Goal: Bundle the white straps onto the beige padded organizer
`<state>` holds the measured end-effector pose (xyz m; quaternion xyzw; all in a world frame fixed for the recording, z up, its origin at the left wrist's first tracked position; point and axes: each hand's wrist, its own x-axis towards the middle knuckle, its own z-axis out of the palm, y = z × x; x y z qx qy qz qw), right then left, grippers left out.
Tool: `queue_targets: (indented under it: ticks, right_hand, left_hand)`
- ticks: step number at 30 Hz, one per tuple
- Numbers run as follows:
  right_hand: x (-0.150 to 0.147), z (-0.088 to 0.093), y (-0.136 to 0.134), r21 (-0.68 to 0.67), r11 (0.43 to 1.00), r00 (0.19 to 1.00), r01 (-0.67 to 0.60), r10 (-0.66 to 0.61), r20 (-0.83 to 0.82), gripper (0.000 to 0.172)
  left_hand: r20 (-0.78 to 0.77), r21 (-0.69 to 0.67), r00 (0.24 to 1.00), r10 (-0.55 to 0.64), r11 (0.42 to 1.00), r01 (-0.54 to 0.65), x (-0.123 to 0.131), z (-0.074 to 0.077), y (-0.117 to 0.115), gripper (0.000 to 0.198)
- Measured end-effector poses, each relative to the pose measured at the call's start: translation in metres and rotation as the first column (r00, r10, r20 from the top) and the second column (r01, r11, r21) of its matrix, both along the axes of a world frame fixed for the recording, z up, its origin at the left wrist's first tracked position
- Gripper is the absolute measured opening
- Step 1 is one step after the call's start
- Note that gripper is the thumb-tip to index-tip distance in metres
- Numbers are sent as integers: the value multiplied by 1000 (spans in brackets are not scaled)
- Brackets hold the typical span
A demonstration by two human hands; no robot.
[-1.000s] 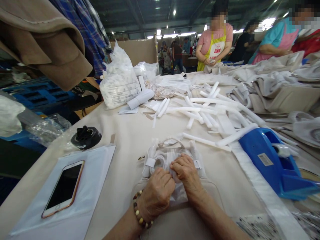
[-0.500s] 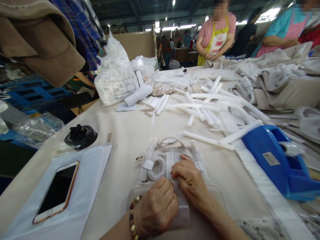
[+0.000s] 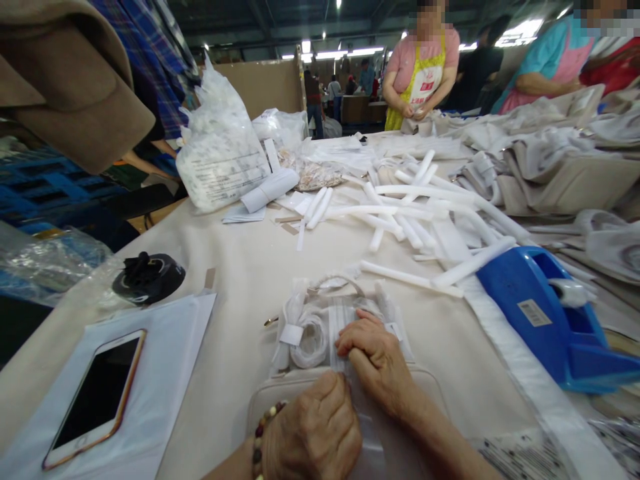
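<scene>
A beige handbag (image 3: 270, 393) lies on the table in front of me, with a white coiled strap (image 3: 309, 340) on its upper part and a wrapped handle (image 3: 345, 280) at its far end. Clear plastic film (image 3: 369, 427) runs down the middle of the bag. My left hand (image 3: 315, 423), a bead bracelet at its wrist, is closed in a fist on this film low on the bag. Just above and to the right, my right hand (image 3: 377, 360) rests on the bag, fingers curled and thumb pressed in; what it pinches is hidden.
A phone (image 3: 95, 393) lies on white sheets at left, near a black round holder (image 3: 150, 277). White foam tubes (image 3: 425, 207) are heaped behind the bag. A blue tape dispenser (image 3: 540, 320) stands at right. Beyond are a full plastic bag (image 3: 220, 147) and a person in an apron (image 3: 425, 80).
My left hand has slid slightly down the bag, away from the right hand, which stays near the same spot. The whole view has shifted a little.
</scene>
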<state>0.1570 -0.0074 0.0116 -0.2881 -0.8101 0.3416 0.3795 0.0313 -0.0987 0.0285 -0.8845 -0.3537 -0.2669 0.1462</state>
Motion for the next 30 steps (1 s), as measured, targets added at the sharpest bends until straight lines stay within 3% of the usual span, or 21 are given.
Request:
queue_targets:
  ticks: [6, 9, 15, 19, 22, 25, 28, 30]
  right_hand:
    - [-3, 3, 0, -35, 999, 997, -27, 30, 70, 22]
    - [-3, 5, 0, -27, 999, 995, -36, 38, 97, 21]
    - [2, 18, 0, -58, 989, 965, -137, 146, 216, 11]
    - [16, 21, -16, 114, 971, 947, -212, 175, 271, 16]
    - [30, 8, -36, 307, 936, 964, -174, 99, 246, 22]
    - [41, -8, -48, 410, 899, 974, -154, 67, 218, 26]
    - [44, -14, -50, 444, 874, 961, -197, 81, 265, 23]
    - [45, -12, -48, 447, 865, 945, -228, 85, 317, 24]
  left_hand:
    - [-146, 77, 984, 107, 992, -96, 13, -6, -8, 30]
    - [-124, 134, 974, 188, 976, -171, 14, -16, -18, 32]
    - [-130, 73, 956, 263, 964, -255, 13, -26, -37, 39]
    - [-137, 23, 934, 330, 944, -330, 18, -26, -45, 46]
    - [-125, 17, 932, 339, 940, -339, 19, -31, -50, 45]
    - [-127, 7, 943, 308, 951, -310, 18, -34, -55, 41]
    - [-88, -67, 970, 227, 970, -233, 11, -22, -59, 38]
    - [4, -229, 988, 151, 962, -146, 4, -6, -58, 32]
